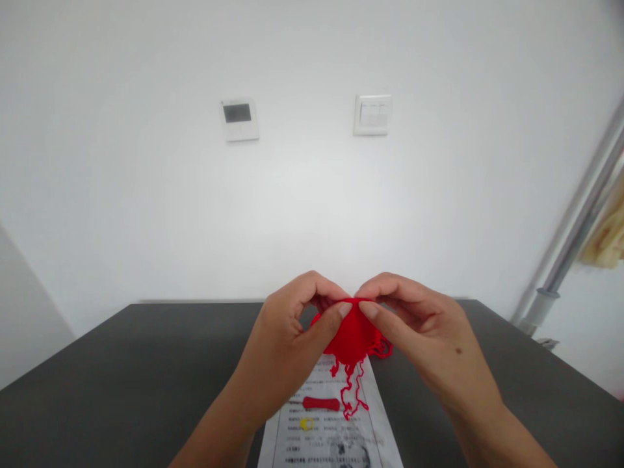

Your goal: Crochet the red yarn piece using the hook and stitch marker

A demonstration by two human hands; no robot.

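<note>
A red piece of crochet work (351, 335) hangs between my two hands, with curly strands of red yarn dangling from its lower edge. My left hand (292, 338) pinches its top edge between thumb and forefinger. Close beside it, my right hand (419, 331) pinches the same edge, the two thumb tips almost meeting. More loops of red yarn (383, 346) show behind the right thumb. Below, a crochet hook with a red handle (320, 403) lies on a printed paper sheet (302, 448); its shaft is partly hidden by my left hand.
A small yellow item (306, 424), perhaps a stitch marker, lies on the paper near the hook. The dark table (146, 377) reaches to a white wall bearing a thermostat panel (239, 120) and a light switch (372, 115). A grey pipe (575, 240) runs down at the right.
</note>
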